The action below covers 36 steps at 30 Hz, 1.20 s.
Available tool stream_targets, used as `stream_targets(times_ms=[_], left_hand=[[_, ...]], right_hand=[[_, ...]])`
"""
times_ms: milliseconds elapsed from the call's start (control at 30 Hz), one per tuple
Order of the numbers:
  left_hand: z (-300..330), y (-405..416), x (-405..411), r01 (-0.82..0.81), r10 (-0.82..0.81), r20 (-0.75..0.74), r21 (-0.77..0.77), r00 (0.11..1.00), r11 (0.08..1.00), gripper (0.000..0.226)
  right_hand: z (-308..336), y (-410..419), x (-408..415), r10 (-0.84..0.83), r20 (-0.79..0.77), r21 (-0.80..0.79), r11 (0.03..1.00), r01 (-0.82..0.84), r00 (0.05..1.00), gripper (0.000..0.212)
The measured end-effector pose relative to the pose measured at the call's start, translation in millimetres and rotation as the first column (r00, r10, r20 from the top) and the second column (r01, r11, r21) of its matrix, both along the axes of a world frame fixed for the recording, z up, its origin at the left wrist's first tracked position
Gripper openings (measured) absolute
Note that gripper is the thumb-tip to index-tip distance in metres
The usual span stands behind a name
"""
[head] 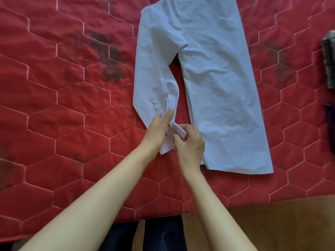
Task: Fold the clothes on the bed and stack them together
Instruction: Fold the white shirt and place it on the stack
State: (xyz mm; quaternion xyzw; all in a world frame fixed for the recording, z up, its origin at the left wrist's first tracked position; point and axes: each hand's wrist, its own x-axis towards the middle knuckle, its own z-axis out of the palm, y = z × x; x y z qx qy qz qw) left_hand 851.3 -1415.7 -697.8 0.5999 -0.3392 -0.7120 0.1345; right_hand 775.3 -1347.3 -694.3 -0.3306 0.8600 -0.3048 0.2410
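Surface: bed under a red quilted cover (54, 105) with pale hexagon stitching and dark blotchy print patches at 10 o'clock and 3 o'clock. Cover's near edge runs across the bottom of the view; beyond it at 5 o'clock, brown wooden floor (281, 223). Dark trouser legs (159, 234) visible at 6 o'clock between the forearms.

Task item: light blue long-sleeved shirt (213, 78), lying flat on the cover, spanning 12 o'clock down to about 4 o'clock of centre, hem nearest the person. Its one visible sleeve (154, 73) runs down alongside the body on the 9 o'clock side, with a red gap of cover between sleeve and body lower down.

Left hand (158, 131): fingers straight, lying flat on the sleeve's cuff end, pressing it to the bed.
Right hand (190, 142): fingers curled, pinching a fold of the cuff fabric just beside the left hand. Both hands meet at centre frame.

Other stuff: grey-dark mottled cloth item (329, 60) at 3 o'clock, cut off by the frame edge; below it a dark purple item (330, 129), also cropped, can't identify either. Both well apart from the shirt.
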Motion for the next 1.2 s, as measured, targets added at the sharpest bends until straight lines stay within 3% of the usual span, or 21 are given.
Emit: stream_targets(times_ms=[67, 200, 233, 300, 400, 500, 633, 733, 800, 867, 1000, 1067, 1100, 1167, 1200], left_hand=[[14, -20, 4, -0.018, 0.023, -0.029, 0.158, 0.999, 0.987, 0.052], [35, -52, 21, -0.076, 0.069, 0.054, 0.144, 0.996, 0.987, 0.031], [43, -64, 30, -0.077, 0.072, 0.047, 0.125, 0.996, 0.989, 0.022], [57, -93, 58, -0.046, 0.046, 0.005, 0.044, 0.999, 0.998, 0.007], [75, -129, 127, 0.07, -0.073, -0.034, -0.084, 0.997, 0.994, 0.009], [65, -145, 208, 0.203, -0.199, 0.065, -0.071, 0.978, 0.977, 0.012], [9, -133, 285, 0.267, -0.263, 0.284, 0.022, 0.922, 0.963, 0.016], [-26, -124, 315, 0.316, -0.284, 0.41, -0.011, 0.867, 0.949, 0.017], [-37, -124, 323, 0.319, -0.218, 0.468, -0.148, 0.856, 0.936, 0.014], [-38, -126, 325, 0.336, -0.193, 0.469, -0.242, 0.862, 0.91, 0.007], [-37, -126, 324, 0.414, -0.264, 0.466, -0.255, 0.845, 0.874, 0.006], [-26, -128, 321, 0.354, -0.246, 0.383, -0.246, 0.891, 0.902, 0.007], [-18, -129, 318, 0.284, -0.225, 0.261, -0.219, 0.939, 0.933, 0.006], [4, -134, 314, 0.162, -0.169, -0.048, -0.13, 0.984, 0.978, 0.002], [13, -137, 314, 0.13, -0.147, -0.168, -0.107, 0.975, 0.986, 0.003]], right_hand=[[17, -5, 21, 0.073, -0.112, -0.112, 0.99, -0.086, 0.991, 0.008], [38, -23, 61, 0.203, -0.327, -0.139, 0.956, -0.259, 0.923, 0.011], [43, -28, 69, 0.241, -0.334, -0.157, 0.939, -0.306, 0.911, 0.006], [52, -38, 78, 0.248, -0.32, -0.205, 0.924, -0.323, 0.914, 0.024], [59, -49, 95, 0.051, -0.138, -0.267, 0.96, -0.087, 0.989, 0.038], [45, -59, 128, -0.175, 0.174, -0.13, 0.972, 0.198, 0.969, 0.033], [-2, -60, 186, -0.269, 0.445, 0.268, 0.95, 0.16, 0.854, 0.04], [-24, -64, 237, -0.276, 0.419, 0.302, 0.941, 0.154, 0.865, 0.037], [-30, -72, 261, -0.32, 0.337, 0.265, 0.935, 0.237, 0.885, 0.034], [-32, -82, 277, -0.345, 0.264, 0.274, 0.922, 0.273, 0.901, 0.035], [-35, -100, 296, -0.405, 0.271, 0.392, 0.875, 0.284, 0.873, 0.035], [-30, -111, 299, -0.435, 0.29, 0.49, 0.833, 0.258, 0.853, 0.031], [-22, -116, 297, -0.476, 0.347, 0.498, 0.824, 0.272, 0.808, 0.029], [-2, -120, 291, -0.534, 0.485, 0.307, 0.846, 0.437, 0.693, 0.028], [8, -117, 287, -0.522, 0.481, 0.14, 0.839, 0.525, 0.704, 0.024]])
